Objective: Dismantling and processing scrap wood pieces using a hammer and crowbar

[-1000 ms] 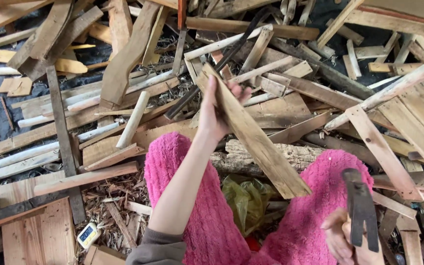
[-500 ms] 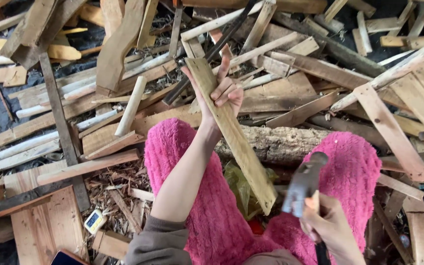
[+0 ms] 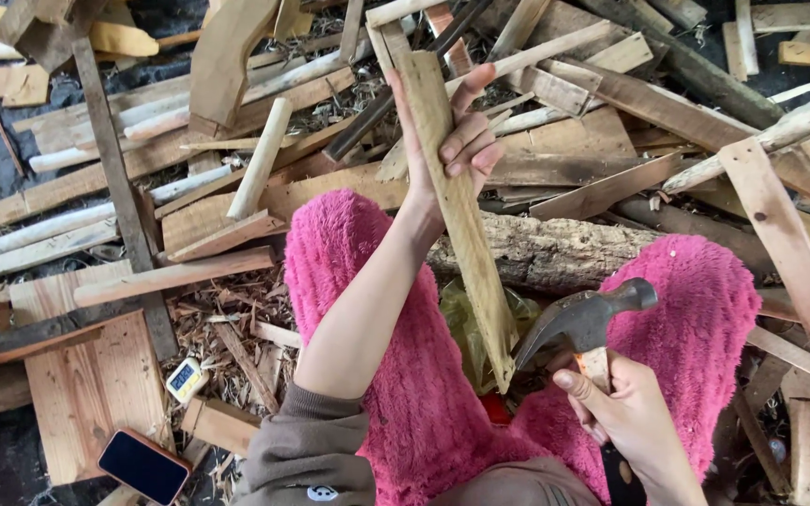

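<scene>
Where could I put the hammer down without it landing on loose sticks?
The flat board at lower left is the barest patch, bordered by the phone and a small meter. The log between the pink knees offers a bare top. Everywhere beyond is crowded with crossed slats, and shavings litter the ground beside the left knee.

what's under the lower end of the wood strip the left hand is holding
Beneath the wood strip lie a bark-covered log and a crumpled green bag. The strip's tip hides whatever sits right below; the hammer claw is beside it.

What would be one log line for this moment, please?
left hand: holds wooden slat upright | right hand: grips claw hammer near slat's lower end | log: behind slat
</scene>
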